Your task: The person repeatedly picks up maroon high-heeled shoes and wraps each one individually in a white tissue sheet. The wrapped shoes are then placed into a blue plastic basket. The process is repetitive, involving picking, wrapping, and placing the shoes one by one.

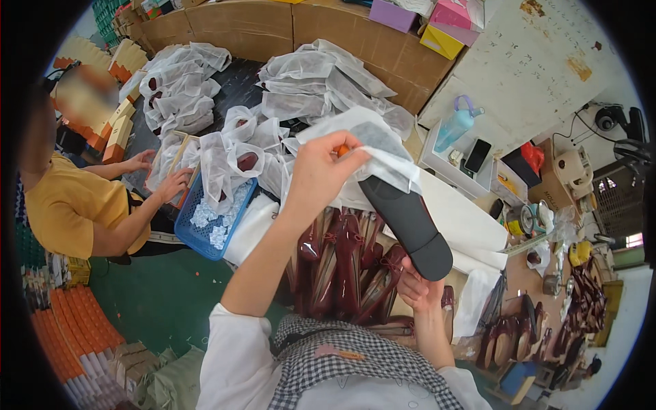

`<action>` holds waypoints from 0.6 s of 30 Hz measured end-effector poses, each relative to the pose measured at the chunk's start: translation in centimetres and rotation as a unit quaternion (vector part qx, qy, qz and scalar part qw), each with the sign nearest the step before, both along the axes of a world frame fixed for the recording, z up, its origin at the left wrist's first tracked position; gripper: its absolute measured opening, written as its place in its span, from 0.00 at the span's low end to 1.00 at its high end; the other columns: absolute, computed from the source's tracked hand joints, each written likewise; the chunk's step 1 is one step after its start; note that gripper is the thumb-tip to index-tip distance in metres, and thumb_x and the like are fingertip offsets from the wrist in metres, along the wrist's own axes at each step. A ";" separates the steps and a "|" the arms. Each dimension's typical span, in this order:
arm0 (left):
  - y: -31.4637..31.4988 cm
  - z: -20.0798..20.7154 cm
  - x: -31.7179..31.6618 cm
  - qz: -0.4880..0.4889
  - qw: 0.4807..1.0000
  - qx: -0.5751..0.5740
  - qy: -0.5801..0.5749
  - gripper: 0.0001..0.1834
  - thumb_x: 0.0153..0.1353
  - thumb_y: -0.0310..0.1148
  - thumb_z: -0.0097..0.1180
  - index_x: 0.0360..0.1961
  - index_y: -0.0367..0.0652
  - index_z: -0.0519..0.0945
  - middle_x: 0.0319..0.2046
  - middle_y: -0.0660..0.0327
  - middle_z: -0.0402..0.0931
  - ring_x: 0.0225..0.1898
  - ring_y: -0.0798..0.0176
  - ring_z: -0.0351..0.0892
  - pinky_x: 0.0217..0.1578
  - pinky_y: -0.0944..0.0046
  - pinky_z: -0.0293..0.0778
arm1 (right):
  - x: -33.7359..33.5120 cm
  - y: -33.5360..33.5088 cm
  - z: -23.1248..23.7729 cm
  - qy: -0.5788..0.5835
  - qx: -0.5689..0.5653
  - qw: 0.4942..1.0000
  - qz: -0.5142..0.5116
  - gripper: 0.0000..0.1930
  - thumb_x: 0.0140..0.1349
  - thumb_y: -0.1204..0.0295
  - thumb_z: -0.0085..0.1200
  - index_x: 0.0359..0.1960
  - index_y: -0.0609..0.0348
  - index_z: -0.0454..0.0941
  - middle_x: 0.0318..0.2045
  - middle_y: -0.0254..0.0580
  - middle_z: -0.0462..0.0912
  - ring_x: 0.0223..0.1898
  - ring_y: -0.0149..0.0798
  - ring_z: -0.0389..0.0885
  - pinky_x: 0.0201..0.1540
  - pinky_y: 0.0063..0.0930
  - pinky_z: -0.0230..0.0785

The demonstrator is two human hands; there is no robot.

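My left hand [326, 164] is closed in a pinch on the edge of a thin white shoe bag [393, 160]. A small orange patch shows at its fingertips. My right hand [418, 287] grips a shoe [403, 215] by the heel. The black sole faces me, and the toe end is inside the bag's mouth, hidden by the cloth. Below my hands lie several glossy dark red shoes [347, 266] with small bows, packed side by side on the table.
Bagged shoes [181, 89] are heaped across the dark table. On the left, a co-worker in a yellow shirt [82, 205] handles a bagged shoe near a blue basket [184, 229]. A white bin [454, 164] with a bottle and phone stands right; more red shoes [512, 335] lie beyond.
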State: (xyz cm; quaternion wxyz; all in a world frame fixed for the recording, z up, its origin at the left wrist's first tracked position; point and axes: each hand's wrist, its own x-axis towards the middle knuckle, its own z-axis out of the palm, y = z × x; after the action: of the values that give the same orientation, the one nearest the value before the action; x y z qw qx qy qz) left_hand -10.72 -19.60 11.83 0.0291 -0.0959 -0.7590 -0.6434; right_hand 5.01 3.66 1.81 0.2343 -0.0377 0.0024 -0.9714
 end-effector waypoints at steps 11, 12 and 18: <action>1.1 2.8 -0.6 -0.035 0.999 0.031 0.020 0.08 0.54 0.30 0.61 0.29 0.35 0.79 0.20 0.69 0.73 0.22 0.80 0.66 0.23 0.77 0.60 | -0.8 -0.3 1.3 0.068 -0.025 0.997 -0.006 0.25 0.66 0.60 0.40 0.56 0.70 0.64 0.51 0.66 0.72 0.16 0.29 0.78 0.16 0.21 0.72; 1.2 2.8 -0.6 -0.035 0.999 0.029 0.009 0.08 0.54 0.31 0.61 0.29 0.36 0.79 0.20 0.69 0.73 0.23 0.80 0.66 0.22 0.76 0.60 | -0.8 -0.3 1.3 0.067 -0.028 0.997 -0.006 0.26 0.66 0.60 0.40 0.57 0.70 0.63 0.51 0.66 0.72 0.16 0.31 0.78 0.15 0.22 0.72; 2.6 -2.3 6.0 -0.075 0.883 -0.294 0.358 0.09 0.50 0.38 0.62 0.23 0.46 0.79 0.23 0.64 0.74 0.21 0.64 0.74 0.19 0.67 0.68 | -6.8 -4.4 2.2 0.136 0.658 0.737 -0.073 0.21 0.59 0.66 0.52 0.53 0.61 0.67 0.39 0.51 0.79 0.33 0.45 0.82 0.29 0.36 0.76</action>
State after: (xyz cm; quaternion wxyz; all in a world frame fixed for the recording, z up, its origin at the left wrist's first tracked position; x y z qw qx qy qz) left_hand -4.69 -16.98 9.56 0.2207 -0.3806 -0.8418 -0.3126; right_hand -1.83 -0.75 4.02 0.1264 -0.0051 0.6754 -0.7265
